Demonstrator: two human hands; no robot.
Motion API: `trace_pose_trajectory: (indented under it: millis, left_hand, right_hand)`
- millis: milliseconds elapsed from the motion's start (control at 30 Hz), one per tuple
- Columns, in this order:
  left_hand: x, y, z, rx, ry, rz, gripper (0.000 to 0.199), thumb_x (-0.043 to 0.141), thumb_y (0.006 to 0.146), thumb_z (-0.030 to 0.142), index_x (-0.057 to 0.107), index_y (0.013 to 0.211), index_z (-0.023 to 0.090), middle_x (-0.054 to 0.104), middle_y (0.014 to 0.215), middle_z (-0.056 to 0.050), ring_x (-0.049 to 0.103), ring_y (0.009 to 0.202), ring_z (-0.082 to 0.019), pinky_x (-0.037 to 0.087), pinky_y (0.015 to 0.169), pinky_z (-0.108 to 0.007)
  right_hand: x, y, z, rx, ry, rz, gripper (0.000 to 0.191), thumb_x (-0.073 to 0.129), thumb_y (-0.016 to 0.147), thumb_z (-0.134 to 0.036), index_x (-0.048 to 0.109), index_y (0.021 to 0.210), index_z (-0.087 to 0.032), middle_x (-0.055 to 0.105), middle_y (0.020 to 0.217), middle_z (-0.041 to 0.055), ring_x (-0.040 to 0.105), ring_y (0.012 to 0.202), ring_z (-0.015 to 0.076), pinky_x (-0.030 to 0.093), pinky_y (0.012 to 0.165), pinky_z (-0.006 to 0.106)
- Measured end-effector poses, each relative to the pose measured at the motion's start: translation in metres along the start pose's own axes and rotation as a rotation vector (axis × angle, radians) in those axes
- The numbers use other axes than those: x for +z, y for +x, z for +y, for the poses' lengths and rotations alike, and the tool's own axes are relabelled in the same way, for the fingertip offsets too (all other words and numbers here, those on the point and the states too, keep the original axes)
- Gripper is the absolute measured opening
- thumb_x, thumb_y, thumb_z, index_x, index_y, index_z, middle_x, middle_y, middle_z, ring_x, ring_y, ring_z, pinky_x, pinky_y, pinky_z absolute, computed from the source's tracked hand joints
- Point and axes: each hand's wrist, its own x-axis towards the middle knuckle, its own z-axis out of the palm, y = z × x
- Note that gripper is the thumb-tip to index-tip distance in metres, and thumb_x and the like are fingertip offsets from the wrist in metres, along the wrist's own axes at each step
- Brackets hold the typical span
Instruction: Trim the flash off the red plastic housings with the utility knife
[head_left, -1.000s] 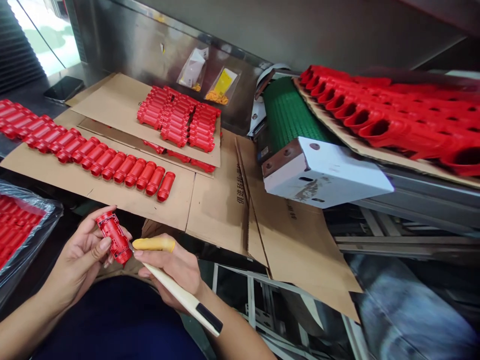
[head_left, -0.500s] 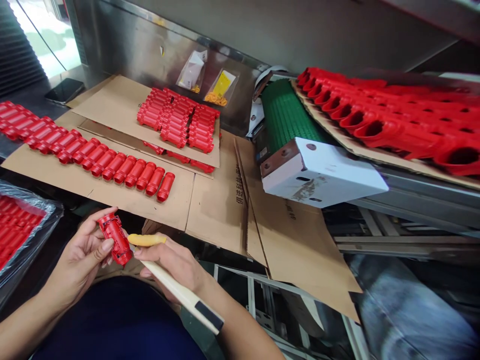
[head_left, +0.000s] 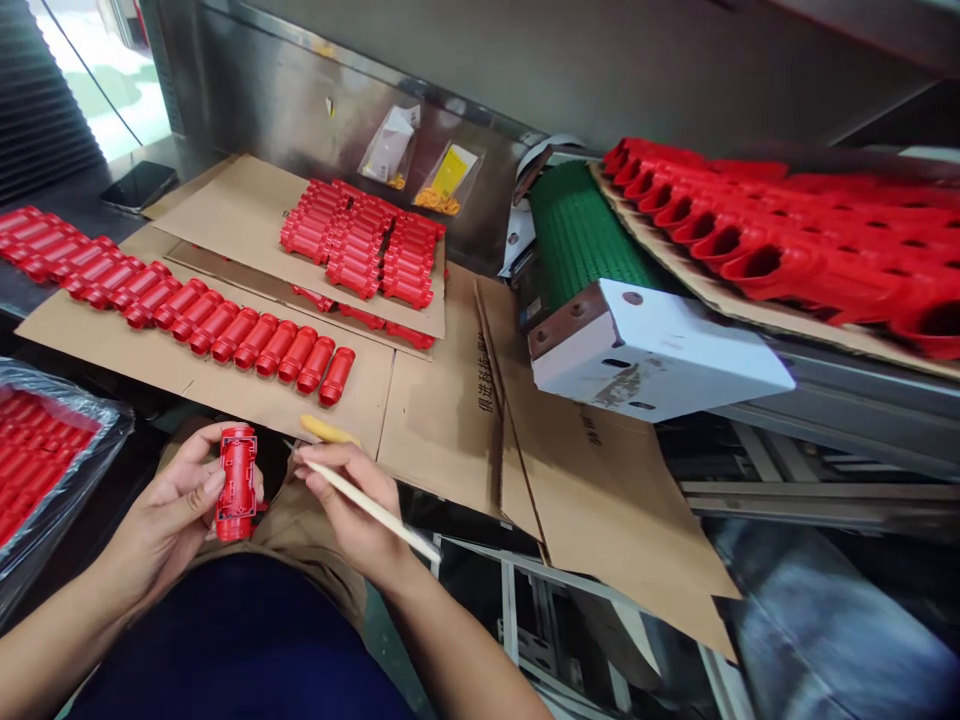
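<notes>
Held one red cylinder (head_left: 238,485) nearly upright in the left hand (head_left: 176,495), above the lap (head_left: 300,525) and just off the near edge of the front cardboard (head_left: 225,393). Gripped it with thumb on the left side and fingers reaching round behind to the right side. Had its notched, outlined face toward the camera. Held a slim pale-handled tool (head_left: 375,505) in the right hand (head_left: 360,510), fingers closed about it pen-style, handle sloping down to the right. Pointed its thin tip toward the cylinder but apart from it, with a visible gap. Wore a yellow finger cover (head_left: 328,431) on the right index finger, extended above the tool. Saw a long slanting row of red parts (head_left: 247,340) on the front cardboard, running off left onto the dark tabletop (head_left: 71,205). Saw more red parts packed in a block (head_left: 364,240) on a raised cardboard sheet (head_left: 217,210) behind, with red pieces peeking out underneath. Noted a black phone (head_left: 139,186) at back left and two clear bags (head_left: 448,180) with yellow bits inside. Spotted a green belt (head_left: 585,225) and white bracket (head_left: 660,350) at right, beside large hollow red pieces (head_left: 750,220). Found a plastic-lined box (head_left: 112,425) of red pieces at left, plus blurred blue denim (head_left: 832,610) at lower right.
</notes>
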Motion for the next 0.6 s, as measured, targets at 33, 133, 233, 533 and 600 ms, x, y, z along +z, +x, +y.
trace_pose_trajectory:
  millis: [33, 133, 233, 533, 600]
  left_hand:
    - [0.000, 0.001, 0.001, -0.003, -0.003, -0.003, 0.058, 0.092, 0.084, 0.042, 0.069, 0.134, 0.024, 0.079, 0.097, -0.008, 0.073, 0.084, -0.022, 0.057, 0.072, -0.028]
    - [-0.001, 0.002, 0.003, -0.014, -0.010, -0.004, 0.055, 0.091, 0.084, 0.042, 0.071, 0.133, 0.025, 0.079, 0.094, -0.007, 0.073, 0.086, -0.022, 0.058, 0.077, -0.028]
    - [-0.002, 0.003, 0.002, -0.027, -0.004, -0.008, 0.053, 0.089, 0.086, 0.042, 0.071, 0.133, 0.025, 0.079, 0.094, -0.008, 0.072, 0.084, -0.021, 0.058, 0.075, -0.026]
    - [-0.003, 0.002, 0.000, -0.031, 0.003, -0.005, 0.053, 0.087, 0.088, 0.041, 0.070, 0.135, 0.024, 0.078, 0.096, -0.009, 0.072, 0.084, -0.022, 0.060, 0.077, -0.029]
    - [-0.002, 0.001, 0.001, -0.035, 0.001, 0.004, 0.057, 0.089, 0.086, 0.042, 0.070, 0.136, 0.024, 0.078, 0.096, -0.009, 0.072, 0.085, -0.022, 0.060, 0.076, -0.028]
  right_hand:
    - [-0.002, -0.001, -0.004, -0.103, -0.038, -0.042, 0.015, 0.074, 0.105, -0.031, 0.079, 0.117, -0.022, 0.085, 0.110, 0.0112, 0.082, 0.102, 0.0235, 0.070, 0.093, 0.038]
    - [-0.009, -0.005, -0.016, -0.384, -0.104, -0.187, 0.029, 0.076, 0.103, -0.020, 0.077, 0.132, -0.022, 0.085, 0.117, 0.0117, 0.082, 0.104, 0.0237, 0.071, 0.092, 0.036]
    - [-0.012, -0.006, -0.023, -0.493, -0.175, -0.243, 0.048, 0.076, 0.102, -0.016, 0.068, 0.149, -0.024, 0.083, 0.123, 0.0124, 0.080, 0.097, 0.0231, 0.072, 0.084, 0.035]
    - [-0.015, -0.007, -0.020, -0.536, -0.256, -0.301, 0.042, 0.069, 0.106, -0.013, 0.067, 0.147, -0.019, 0.081, 0.125, 0.0135, 0.078, 0.099, 0.0219, 0.072, 0.086, 0.035]
    - [-0.016, -0.008, -0.023, -0.527, -0.274, -0.319, 0.037, 0.068, 0.106, -0.012, 0.069, 0.142, -0.017, 0.080, 0.126, 0.0141, 0.077, 0.101, 0.0219, 0.071, 0.088, 0.035]
